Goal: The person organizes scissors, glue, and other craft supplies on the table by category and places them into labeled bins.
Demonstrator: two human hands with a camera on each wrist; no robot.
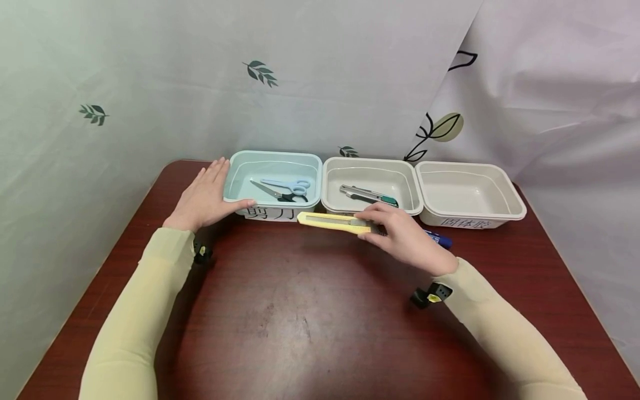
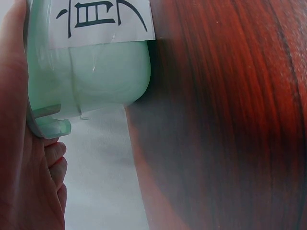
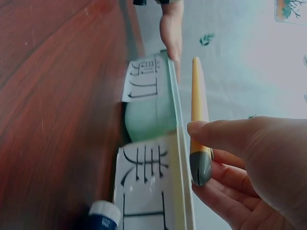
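Note:
My right hand (image 1: 402,236) pinches a yellow utility knife (image 1: 332,222) by its dark end, above the front rim of the middle white bin (image 1: 370,161). In the right wrist view, thumb and fingers of that hand (image 3: 254,163) hold the knife (image 3: 197,105) over the bin's edge. Another knife with green and black parts (image 1: 372,195) lies inside the middle bin. My left hand (image 1: 202,197) rests on the left end of the pale green bin (image 1: 272,156), thumb along its front rim, fingers extended. Blue-handled scissors (image 1: 290,184) and black-handled scissors (image 1: 280,193) lie in it.
A second white bin (image 1: 470,214) with a paper label stands at the right, touching the middle one. A blue tube with a white cap (image 3: 104,215) lies on the red-brown table (image 1: 300,311) before the bins. Patterned cloth (image 1: 325,83) hangs behind.

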